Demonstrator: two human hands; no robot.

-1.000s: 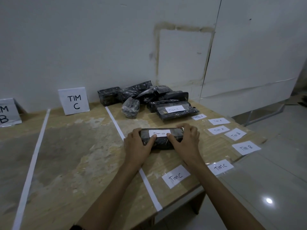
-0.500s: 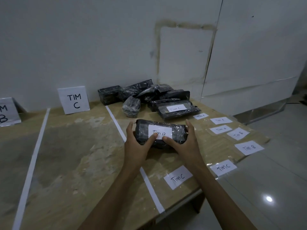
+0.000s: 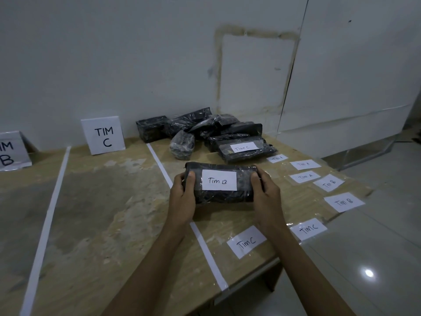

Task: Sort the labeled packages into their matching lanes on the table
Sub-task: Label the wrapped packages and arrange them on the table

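The left hand [image 3: 182, 197] and the right hand [image 3: 265, 195] each grip one end of a black brick-shaped package wrapped in shiny clear plastic [image 3: 219, 182]. The thumbs lie on top and the other fingers curl under it. The package is lifted a little above the wooden bench [image 3: 102, 213], with its top tipped toward the camera. A white paper label [image 3: 219, 180] on top reads "Tim B" in handwriting.

The package hangs just to the right of a white tape line [image 3: 159, 165] that runs from the back edge of the bench to the front edge. A second white tape line [image 3: 49, 215] runs the same way, farther left.

Behind the hands, near the back edge, sits a pile of black wrapped packages [image 3: 198, 131]. The closest flat one [image 3: 246, 149] has a label that says "Tim C".

Loose white paper labels under clear plastic lie along the right edge of the bench. Two read "Tim C" [image 3: 246, 241] [image 3: 308, 229]. Two read "Tim B" [image 3: 344, 201] [image 3: 328, 183]. Two read "Tim A" [image 3: 304, 177] [image 3: 304, 164].

At the back edge, a white standing card [image 3: 103, 135] says "TIM C". It stands between the two tape lines. Another white card [image 3: 11, 151] at the far left ends in "B" and is partly cut off by the picture.
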